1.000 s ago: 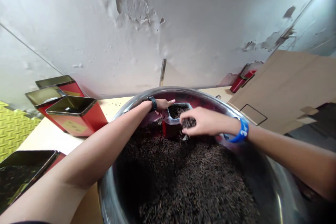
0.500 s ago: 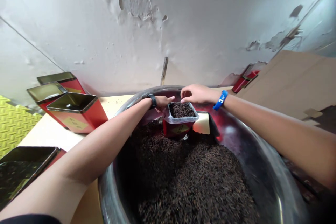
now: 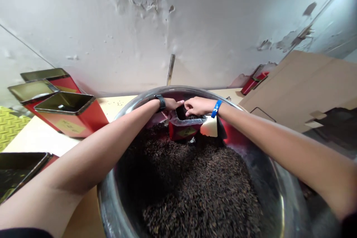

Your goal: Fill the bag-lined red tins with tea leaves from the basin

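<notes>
A red tin [image 3: 182,132] with a clear plastic liner folded over its rim stands in a big metal basin [image 3: 111,193]. Dark loose tea leaves [image 3: 200,189] cover the basin's floor and also fill the tin. My left hand [image 3: 170,106], wearing a black watch band, holds the tin's left side at the lined rim, with the thumb along the top. Curled into a fist, my right hand [image 3: 196,106], with a blue wristband, presses down on the leaves inside the tin's mouth. A pale gold panel [image 3: 210,128] leans behind the tin on its right.
Several open red tins [image 3: 75,117] stand on the pale table [image 3: 23,139] to the left, and another open tin [image 3: 25,171] is nearer to me. Cardboard [image 3: 295,81] stands at the right, beside a red item [image 3: 252,81]. The wall behind has peeling paint.
My right hand has come down and left from above the tin's rim onto the leaves inside, its fingers now closed into a fist. My left hand stays at the tin's side.
</notes>
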{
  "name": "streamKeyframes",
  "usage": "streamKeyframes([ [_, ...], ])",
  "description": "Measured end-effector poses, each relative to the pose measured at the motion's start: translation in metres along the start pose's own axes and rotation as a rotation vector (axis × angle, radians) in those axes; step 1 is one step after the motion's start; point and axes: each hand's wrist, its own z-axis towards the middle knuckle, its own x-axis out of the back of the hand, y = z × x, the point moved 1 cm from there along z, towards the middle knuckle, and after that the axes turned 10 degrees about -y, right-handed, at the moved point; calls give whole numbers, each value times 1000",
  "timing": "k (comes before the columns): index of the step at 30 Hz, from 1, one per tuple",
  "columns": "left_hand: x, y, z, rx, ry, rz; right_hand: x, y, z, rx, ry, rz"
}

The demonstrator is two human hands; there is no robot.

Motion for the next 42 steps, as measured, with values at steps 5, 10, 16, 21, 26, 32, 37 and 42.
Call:
streamKeyframes([
  [5,6,1,-4,31,135,-56,-2,-1,-11,-21,79,76],
  [10,15,8,-22,77,252,159,-5,19,-31,-211,250,397],
  [16,15,24,-38,54,322,226,-50,28,-40,-326,160,954],
  [21,15,35,-42,-231,518,110,-44,27,-44,-302,342,1143],
  [26,16,42,-52,-400,896,193,-12,28,-55,-257,615,885],
  [32,19,37,-54,-164,544,351,5,30,-76,-316,754,735],
  [37,28,37,-61,-231,754,183,3,26,-77,-296,546,728],
  [42,31,36,-56,-342,819,131,-2,46,-87,-397,691,452],
])
